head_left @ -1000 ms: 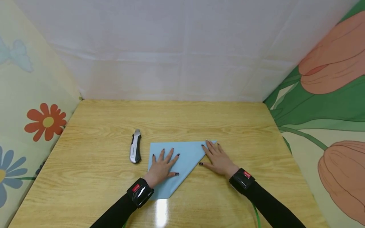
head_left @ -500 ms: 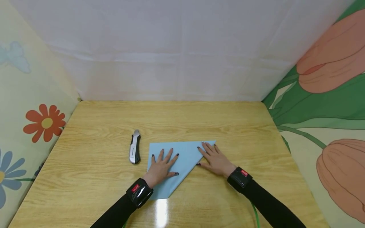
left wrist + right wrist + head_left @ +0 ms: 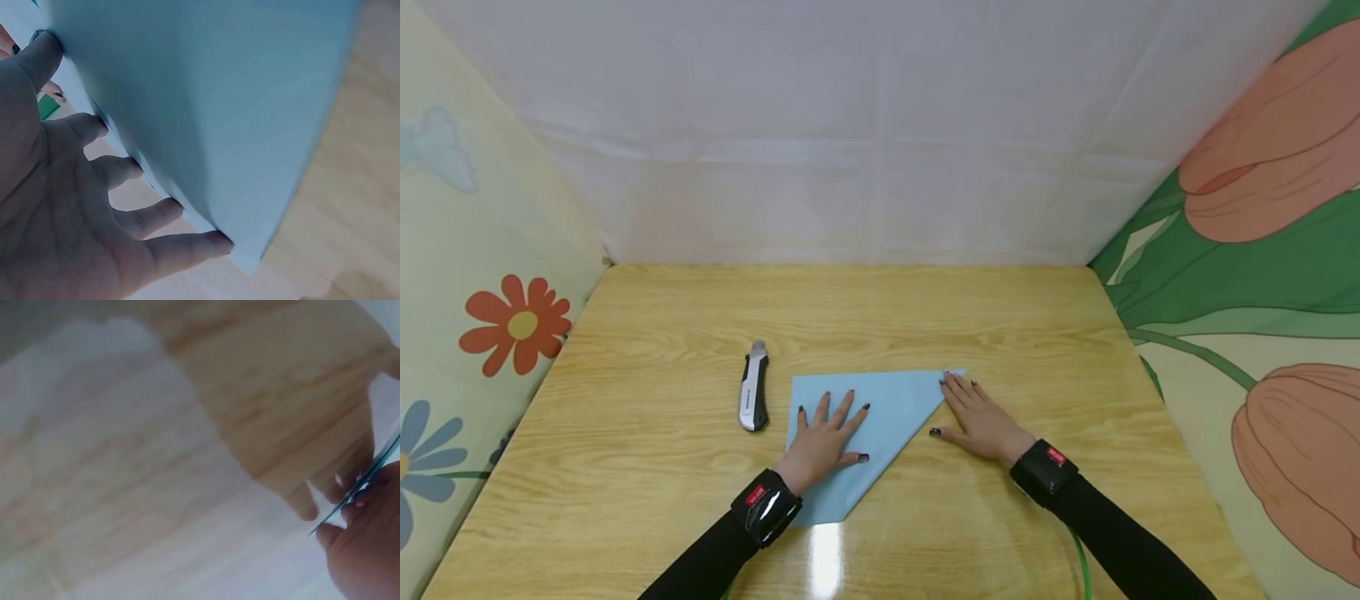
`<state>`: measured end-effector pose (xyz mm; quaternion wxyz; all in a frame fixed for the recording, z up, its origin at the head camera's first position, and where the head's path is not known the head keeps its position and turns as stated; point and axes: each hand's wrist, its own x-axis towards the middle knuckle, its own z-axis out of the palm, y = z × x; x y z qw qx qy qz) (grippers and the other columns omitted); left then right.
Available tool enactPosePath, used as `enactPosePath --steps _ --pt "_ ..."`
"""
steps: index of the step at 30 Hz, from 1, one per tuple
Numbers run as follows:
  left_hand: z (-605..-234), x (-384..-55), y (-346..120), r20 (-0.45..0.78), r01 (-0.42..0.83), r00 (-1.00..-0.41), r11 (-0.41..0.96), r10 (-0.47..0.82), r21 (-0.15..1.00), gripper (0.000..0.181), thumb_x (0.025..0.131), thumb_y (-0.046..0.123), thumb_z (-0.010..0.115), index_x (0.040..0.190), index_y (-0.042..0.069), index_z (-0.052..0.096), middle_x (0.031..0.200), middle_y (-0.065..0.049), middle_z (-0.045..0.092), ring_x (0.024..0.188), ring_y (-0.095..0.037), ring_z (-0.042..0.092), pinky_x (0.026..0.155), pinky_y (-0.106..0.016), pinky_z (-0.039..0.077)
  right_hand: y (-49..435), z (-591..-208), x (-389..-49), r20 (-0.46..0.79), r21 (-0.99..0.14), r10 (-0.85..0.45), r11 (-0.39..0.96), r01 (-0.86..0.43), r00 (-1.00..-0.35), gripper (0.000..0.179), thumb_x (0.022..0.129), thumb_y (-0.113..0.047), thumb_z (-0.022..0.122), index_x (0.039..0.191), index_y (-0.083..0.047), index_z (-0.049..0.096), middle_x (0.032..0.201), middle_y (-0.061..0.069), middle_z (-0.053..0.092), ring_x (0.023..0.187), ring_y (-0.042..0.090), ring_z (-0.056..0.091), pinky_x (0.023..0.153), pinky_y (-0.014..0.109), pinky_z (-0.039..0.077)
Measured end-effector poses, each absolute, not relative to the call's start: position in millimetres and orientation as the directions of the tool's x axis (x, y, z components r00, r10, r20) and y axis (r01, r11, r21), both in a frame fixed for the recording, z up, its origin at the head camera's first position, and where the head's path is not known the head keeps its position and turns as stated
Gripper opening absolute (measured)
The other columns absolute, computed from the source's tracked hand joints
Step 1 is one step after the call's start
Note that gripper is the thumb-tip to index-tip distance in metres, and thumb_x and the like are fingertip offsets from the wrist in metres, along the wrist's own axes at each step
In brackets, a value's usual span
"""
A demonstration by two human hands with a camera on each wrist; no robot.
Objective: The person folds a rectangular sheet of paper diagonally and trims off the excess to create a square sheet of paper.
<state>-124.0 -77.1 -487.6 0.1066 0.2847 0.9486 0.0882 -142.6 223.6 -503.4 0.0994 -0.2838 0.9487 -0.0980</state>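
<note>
A folded sheet of light blue paper (image 3: 880, 400) lies flat on the wooden table, with a slanting folded edge on its right side. My left hand (image 3: 822, 446) rests on the sheet's left part, fingers spread and straight. In the left wrist view the fingertips of the left hand (image 3: 81, 206) touch the blue paper (image 3: 250, 112). My right hand (image 3: 985, 423) lies at the sheet's pointed right corner, its straight fingertips pressing on the paper there and its thumb off the slanting edge. The right wrist view catches the right hand (image 3: 369, 537) beside the paper's thin edge (image 3: 356, 487).
A grey and black utility knife (image 3: 753, 387) lies left of the paper, its tip pointing to the back. The wooden table (image 3: 662, 333) reaches back to a white cloth (image 3: 737, 200). Flower-printed panels stand on both sides. A green cable (image 3: 1082, 558) hangs by the right forearm.
My right hand slid a little down-left along the slanting edge, then back up-right to the corner, its fingers now closer together. The left hand and the utility knife stay put.
</note>
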Motion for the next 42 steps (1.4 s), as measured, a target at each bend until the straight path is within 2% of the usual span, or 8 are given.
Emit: enactPosePath --steps 5,10,25,33,42 --pt "-486.6 -123.0 -77.0 -0.152 0.522 -0.815 0.823 0.559 0.226 0.066 0.087 0.041 0.061 0.143 0.013 0.042 0.150 -0.017 0.027 0.132 -0.051 0.024 0.091 -0.072 0.029 223.1 -503.4 -138.9 -0.121 -0.240 -0.600 0.791 -0.564 -0.790 0.070 0.095 -0.039 0.051 0.148 -0.004 0.024 0.154 0.019 0.015 0.142 0.031 0.014 0.112 0.050 0.017" --pt "-485.8 -123.1 -76.5 -0.155 0.525 -0.814 0.824 0.559 0.215 0.065 0.088 0.041 0.061 0.143 0.013 0.041 0.151 -0.017 0.027 0.132 -0.050 0.024 0.092 -0.072 0.030 220.2 -502.8 -136.4 -0.110 -0.220 -0.611 0.784 -0.580 -0.784 0.074 0.094 -0.045 0.050 0.148 -0.001 0.023 0.154 0.017 0.016 0.142 0.030 0.015 0.112 0.049 0.016" --pt "-488.5 -122.1 -76.2 -0.174 0.518 -0.814 0.829 0.554 0.213 0.067 0.087 0.043 0.061 0.143 0.013 0.040 0.151 -0.017 0.026 0.133 -0.050 0.023 0.093 -0.072 0.028 211.8 -504.4 -122.8 -0.128 -0.208 -0.637 0.767 -0.608 -0.760 0.077 0.094 -0.047 0.048 0.148 -0.001 0.020 0.156 0.013 0.013 0.143 0.025 0.011 0.113 0.050 0.011" --pt "-489.1 -122.2 -76.5 -0.181 0.518 -0.813 0.830 0.553 0.208 0.066 0.088 0.042 0.060 0.144 0.014 0.039 0.152 -0.016 0.025 0.133 -0.050 0.023 0.094 -0.071 0.028 203.7 -502.9 -118.9 -0.130 -0.199 -0.654 0.753 -0.627 -0.745 0.075 0.095 -0.047 0.047 0.149 -0.002 0.020 0.156 0.012 0.013 0.143 0.025 0.011 0.113 0.050 0.010" --pt "-488.0 -124.0 -76.3 -0.190 0.517 -0.813 0.832 0.550 0.199 0.066 0.088 0.043 0.059 0.144 0.015 0.039 0.152 -0.016 0.024 0.133 -0.049 0.022 0.094 -0.071 0.028 198.4 -502.8 -112.4 -0.125 -0.222 -0.688 0.722 -0.655 -0.715 0.074 0.096 -0.052 0.042 0.148 -0.003 0.023 0.155 0.016 0.015 0.142 0.031 0.014 0.110 0.056 0.015"
